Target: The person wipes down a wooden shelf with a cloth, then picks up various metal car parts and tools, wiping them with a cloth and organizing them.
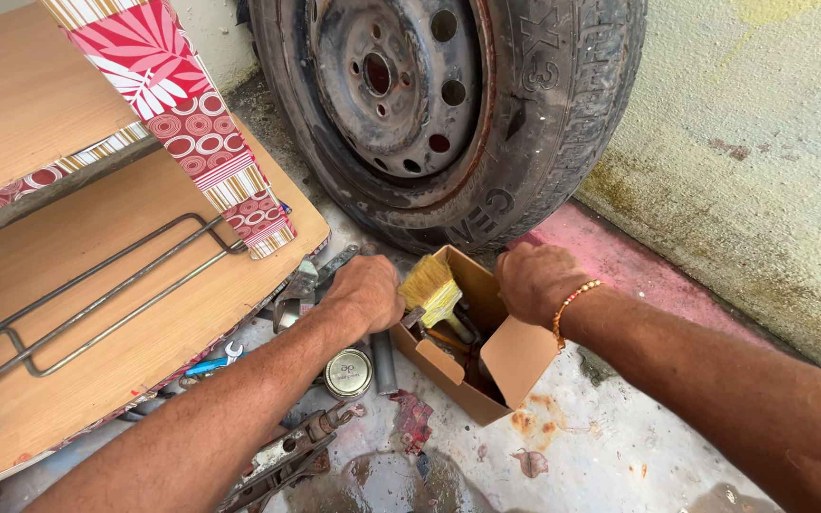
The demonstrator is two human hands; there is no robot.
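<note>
Leaning against the wall, a big old tire (448,104) on a rusty metal wheel stands on its edge, so it does not roll or fall. To the left, a wooden board (97,313) lies flat and low, with a bent metal rod frame (97,299) resting on top. A strip of red and white patterned paper (192,123) hangs down over the board.

On the wet, stained floor (601,446) in front of the tire sits a small open cardboard box (515,356). It stands between the two hands, with its flaps folded out so things inside can be reached. A paint brush (429,288) with yellow bristles sticks up out of the box, bristles on top, and more tools are packed in beside it.

The left hand (365,293) is curled at the left edge of the box, right by the brush, and seems to hold that side steady. I cannot tell if it grips the brush handle. The right hand (536,282), with a beaded bracelet (574,302) on the wrist, is closed over the back rim of the box.

Near the left arm lie a small round tin (348,372), a blue spanner (213,361) and some rusty metal tools (287,461).
</note>
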